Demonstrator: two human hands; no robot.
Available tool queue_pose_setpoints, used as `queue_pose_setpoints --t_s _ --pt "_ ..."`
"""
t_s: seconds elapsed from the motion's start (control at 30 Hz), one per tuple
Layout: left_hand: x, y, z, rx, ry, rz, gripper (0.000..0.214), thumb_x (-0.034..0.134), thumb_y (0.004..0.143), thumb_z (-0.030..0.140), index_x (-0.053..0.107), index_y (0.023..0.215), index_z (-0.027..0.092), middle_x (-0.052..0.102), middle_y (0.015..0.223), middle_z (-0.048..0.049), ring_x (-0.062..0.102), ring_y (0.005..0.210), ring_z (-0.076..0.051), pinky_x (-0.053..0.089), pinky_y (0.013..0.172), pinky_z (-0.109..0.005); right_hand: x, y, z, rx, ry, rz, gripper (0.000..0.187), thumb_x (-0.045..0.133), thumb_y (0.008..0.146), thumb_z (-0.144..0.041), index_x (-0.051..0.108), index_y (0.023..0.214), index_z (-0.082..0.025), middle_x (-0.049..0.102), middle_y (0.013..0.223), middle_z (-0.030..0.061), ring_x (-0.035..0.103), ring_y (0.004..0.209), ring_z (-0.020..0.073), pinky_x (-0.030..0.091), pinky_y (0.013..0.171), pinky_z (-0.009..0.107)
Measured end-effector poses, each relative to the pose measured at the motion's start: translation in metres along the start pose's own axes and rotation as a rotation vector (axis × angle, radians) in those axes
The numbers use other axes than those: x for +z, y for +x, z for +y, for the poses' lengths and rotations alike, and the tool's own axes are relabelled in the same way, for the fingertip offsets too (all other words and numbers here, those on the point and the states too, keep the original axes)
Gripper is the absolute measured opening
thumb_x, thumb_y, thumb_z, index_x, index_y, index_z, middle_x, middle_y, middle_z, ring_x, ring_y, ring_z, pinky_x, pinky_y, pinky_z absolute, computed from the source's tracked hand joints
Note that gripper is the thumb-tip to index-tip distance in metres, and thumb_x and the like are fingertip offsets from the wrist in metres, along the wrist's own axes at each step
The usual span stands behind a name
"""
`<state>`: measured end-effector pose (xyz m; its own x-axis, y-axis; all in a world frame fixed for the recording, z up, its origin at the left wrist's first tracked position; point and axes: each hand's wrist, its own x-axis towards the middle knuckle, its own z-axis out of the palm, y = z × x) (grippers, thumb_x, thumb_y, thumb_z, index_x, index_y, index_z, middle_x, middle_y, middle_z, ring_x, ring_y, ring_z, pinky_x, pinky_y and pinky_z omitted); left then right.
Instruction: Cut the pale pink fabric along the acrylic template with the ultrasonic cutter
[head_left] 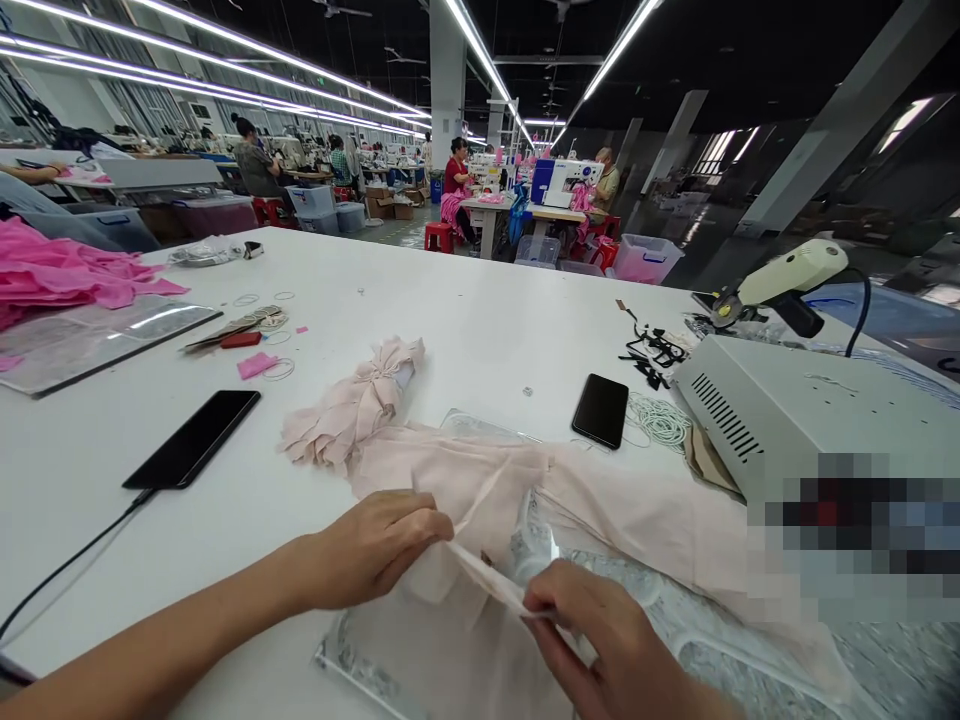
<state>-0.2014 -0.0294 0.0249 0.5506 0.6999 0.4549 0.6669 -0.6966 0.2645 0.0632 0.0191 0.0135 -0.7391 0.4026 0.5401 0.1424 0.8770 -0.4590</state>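
Note:
Pale pink fabric (480,465) lies spread over a clear plastic board (352,650) at the table's near edge. My left hand (382,545) pinches one end of a narrow folded strip of this fabric. Thumb and fingers of my right hand (607,635) grip the strip's other end, so it stretches between both hands, slanting down to the right. A small dark spot shows beside the strip. Just beyond my left hand lies a tied bundle of pale pink fabric pieces (349,405).
A black phone on a cable (195,440) lies left, another phone (600,410) right. A grey metal box (817,400) and a cream hand tool (787,280) stand at right. Bright pink fabric (67,270) is piled at left. People sit at sewing machines (566,183) beyond.

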Motion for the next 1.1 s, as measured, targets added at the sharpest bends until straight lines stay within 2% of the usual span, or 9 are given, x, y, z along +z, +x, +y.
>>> queue_pose_setpoints --t_s 0.1,0.17,0.23,0.3,0.4,0.6,0.8,1.0,1.1 --pt "-0.012 -0.003 0.017 -0.052 -0.074 -0.113 0.021 0.023 0.103 0.015 0.044 0.104 0.019 0.055 0.074 -0.0003 0.049 0.062 -0.012 0.041 0.059 -0.021 -0.003 -0.004 -0.009 0.031 0.072 -0.031 0.019 0.046 0.084 -0.003 0.049 0.087 -0.022 0.059 0.068 -0.0004 0.057 0.058 0.0107 0.044 0.052 0.020" --pt "-0.017 -0.002 0.023 -0.065 -0.079 -0.170 0.021 0.024 0.103 0.015 0.044 0.102 0.019 0.055 0.074 0.0001 0.047 0.059 -0.012 0.038 0.056 -0.020 -0.004 -0.002 -0.007 0.115 0.084 -0.065 0.020 0.047 0.083 -0.005 0.053 0.093 -0.022 0.064 0.076 0.0020 0.061 0.064 0.0121 0.049 0.056 0.021" --pt "-0.019 0.000 0.025 -0.067 -0.049 -0.211 0.020 0.025 0.102 0.014 0.045 0.100 0.019 0.055 0.075 0.0002 0.044 0.055 -0.012 0.034 0.052 -0.021 -0.002 0.002 -0.004 0.204 0.098 -0.127 0.032 0.049 0.083 -0.007 0.055 0.112 -0.021 0.067 0.083 0.0034 0.064 0.069 0.0137 0.053 0.062 0.024" --pt "-0.021 0.002 0.027 -0.062 -0.015 -0.248 0.019 0.028 0.100 0.011 0.045 0.100 0.019 0.055 0.074 0.0006 0.042 0.051 -0.012 0.031 0.049 -0.023 0.001 0.010 -0.002 0.234 0.121 -0.203 0.052 0.050 0.081 -0.007 0.046 0.131 -0.022 0.068 0.086 0.0037 0.065 0.073 0.0152 0.055 0.067 0.028" --pt "-0.025 0.005 0.033 -0.029 0.000 -0.290 0.021 0.031 0.096 0.005 0.046 0.101 0.019 0.058 0.077 0.0000 0.044 0.052 -0.012 0.031 0.048 -0.024 0.011 0.023 -0.003 0.203 0.165 -0.298 0.064 0.051 0.079 -0.007 0.039 0.141 -0.020 0.070 0.094 0.0060 0.065 0.081 0.0179 0.055 0.073 0.033" --pt "-0.043 0.003 0.050 -0.004 0.029 -0.330 0.030 0.030 0.089 -0.002 0.046 0.104 0.018 0.062 0.082 -0.0012 0.049 0.055 -0.012 0.033 0.050 -0.024 0.016 0.029 -0.007 0.236 0.210 -0.305 0.036 0.054 0.079 -0.007 0.065 0.111 -0.017 0.071 0.095 0.0082 0.065 0.085 0.0181 0.055 0.073 0.030" --pt "-0.047 -0.005 0.057 0.013 0.137 -0.358 0.031 0.030 0.087 -0.005 0.048 0.101 0.016 0.055 0.072 -0.0003 0.045 0.052 -0.013 0.032 0.048 -0.026 -0.001 0.005 -0.007 0.279 0.193 -0.265 0.027 0.051 0.084 -0.008 0.065 0.103 -0.021 0.068 0.086 0.0046 0.063 0.069 0.0133 0.052 0.058 0.024" --pt "-0.040 -0.014 0.066 0.080 0.104 -0.436 0.020 0.039 0.089 0.000 0.049 0.090 0.016 0.051 0.069 -0.0004 0.041 0.051 -0.013 0.029 0.046 -0.027 0.001 -0.026 -0.019 0.029 0.081 -0.171 0.026 0.048 0.082 0.000 0.062 0.094 -0.018 0.065 0.078 0.0045 0.061 0.068 0.0146 0.052 0.058 0.026" --pt "-0.038 -0.016 0.072 0.098 0.079 -0.456 0.019 0.039 0.092 0.003 0.050 0.083 0.016 0.051 0.068 -0.0014 0.039 0.050 -0.014 0.026 0.045 -0.029 0.007 -0.037 -0.024 -0.014 0.016 -0.194 0.026 0.046 0.080 0.001 0.060 0.091 -0.017 0.064 0.075 0.0049 0.060 0.065 0.0164 0.052 0.056 0.029"
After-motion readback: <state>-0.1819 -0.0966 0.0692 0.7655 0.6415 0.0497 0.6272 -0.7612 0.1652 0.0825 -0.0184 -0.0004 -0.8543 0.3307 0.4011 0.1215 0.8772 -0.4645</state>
